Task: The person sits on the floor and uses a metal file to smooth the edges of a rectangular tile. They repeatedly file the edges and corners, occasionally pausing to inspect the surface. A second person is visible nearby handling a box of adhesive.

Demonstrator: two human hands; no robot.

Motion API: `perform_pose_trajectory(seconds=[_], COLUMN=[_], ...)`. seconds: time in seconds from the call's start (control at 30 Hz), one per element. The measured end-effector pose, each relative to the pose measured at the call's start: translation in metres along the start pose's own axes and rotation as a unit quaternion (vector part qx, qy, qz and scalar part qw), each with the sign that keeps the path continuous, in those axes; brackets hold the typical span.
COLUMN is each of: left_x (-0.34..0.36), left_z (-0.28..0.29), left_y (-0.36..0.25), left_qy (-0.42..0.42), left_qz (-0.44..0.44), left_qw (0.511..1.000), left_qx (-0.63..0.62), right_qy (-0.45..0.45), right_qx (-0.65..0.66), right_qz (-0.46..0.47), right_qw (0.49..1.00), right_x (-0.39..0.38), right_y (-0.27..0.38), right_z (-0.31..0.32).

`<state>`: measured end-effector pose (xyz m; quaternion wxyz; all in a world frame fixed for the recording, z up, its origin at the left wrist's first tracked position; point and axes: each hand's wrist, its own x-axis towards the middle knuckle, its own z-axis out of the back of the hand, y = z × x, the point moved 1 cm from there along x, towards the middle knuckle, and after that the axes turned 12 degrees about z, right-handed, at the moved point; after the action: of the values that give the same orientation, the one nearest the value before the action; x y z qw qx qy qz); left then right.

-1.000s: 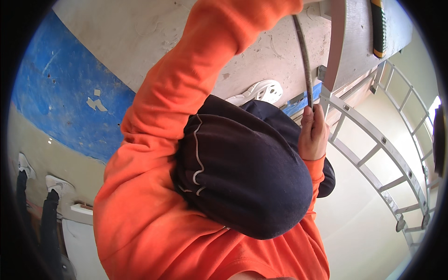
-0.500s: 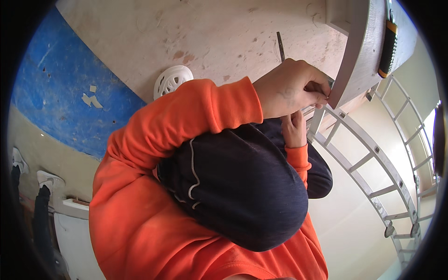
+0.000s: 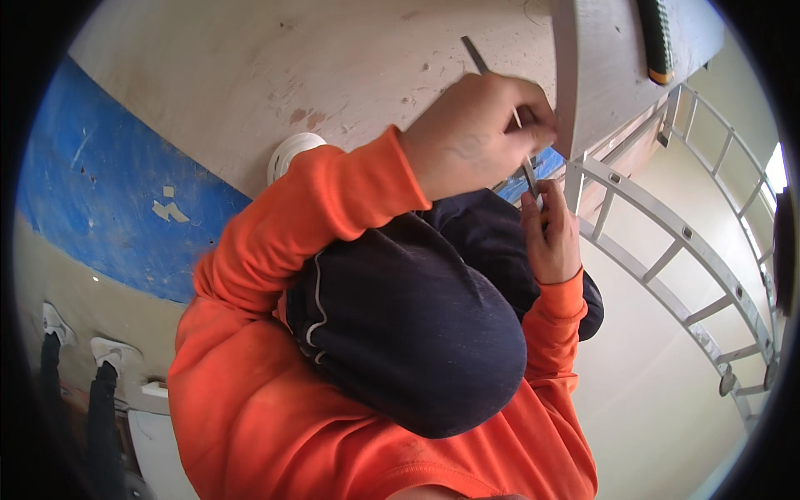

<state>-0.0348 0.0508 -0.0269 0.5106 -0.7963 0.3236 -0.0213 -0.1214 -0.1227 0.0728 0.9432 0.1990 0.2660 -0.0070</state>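
Note:
My left hand (image 3: pixel 479 137), its fingers curled in a pinch, is beside the lower corner of a pale wooden board (image 3: pixel 587 83). What it pinches is hidden. A thin dark strip (image 3: pixel 475 54) sticks out beyond its knuckles. Just below and to the right, my right hand (image 3: pixel 552 237) is closed around a narrow metal strip (image 3: pixel 531 177), with a bit of yellow showing at the fingers. Whether the two strips are one piece I cannot tell. On the board lies a black utility knife (image 3: pixel 657 42) with an orange end.
My bent knee in dark trousers (image 3: pixel 408 333) fills the middle. Aluminium ladders (image 3: pixel 667 225) stand at the right. A blue floor area (image 3: pixel 117 192) with paper scraps (image 3: pixel 171 208) lies left, near my white shoe (image 3: pixel 293 154). Another person's shoes (image 3: pixel 114 352) show at the far left.
The view has shifted slightly. My left hand has drawn back a little from the board's corner. My right hand has come out from behind the knee, showing the metal strip.

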Motion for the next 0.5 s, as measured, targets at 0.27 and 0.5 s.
perform_pose_trajectory(seconds=[0.27, 0.5], left_x=[0.037, 0.051], left_z=[0.026, 0.000], left_y=[-0.024, -0.026], left_qy=[-0.267, -0.088], left_qz=[-0.255, -0.103], left_qw=[0.918, 0.977], left_qx=[0.144, -0.164], right_qy=[-0.070, -0.037], right_qx=[0.050, 0.025], right_qz=[-0.002, -0.060], right_qw=[0.996, 0.997], right_x=[-0.011, -0.010], right_y=[0.008, 0.009], right_z=[0.001, 0.001])
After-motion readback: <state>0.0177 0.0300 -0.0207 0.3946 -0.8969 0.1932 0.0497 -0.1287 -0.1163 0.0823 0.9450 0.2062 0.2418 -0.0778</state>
